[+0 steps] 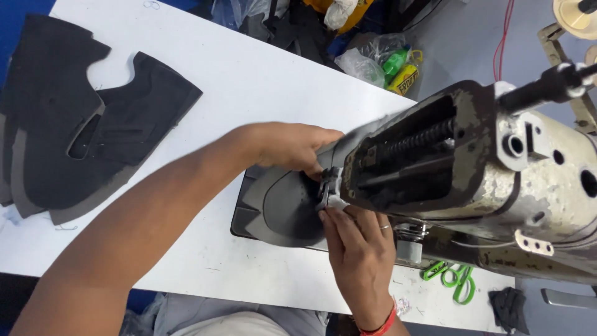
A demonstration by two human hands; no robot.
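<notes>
A dark grey and black shoe-upper piece [283,205] lies under the presser foot [328,186] of a worn, cream-coloured sewing machine [497,180]. My left hand [292,146] reaches across from the left and grips the far edge of the piece beside the machine head. Nearer to me, my right hand [359,249] presses fingertips on the piece's near edge just below the presser foot; it wears a ring and a red wristband. The needle is hidden behind the machine head.
A stack of black cut fabric pieces [74,124] lies on the white table [249,68] at the left. Green-handled scissors [457,280] rest at the front right beneath the machine. Plastic bags and a green bottle [392,62] sit behind the table.
</notes>
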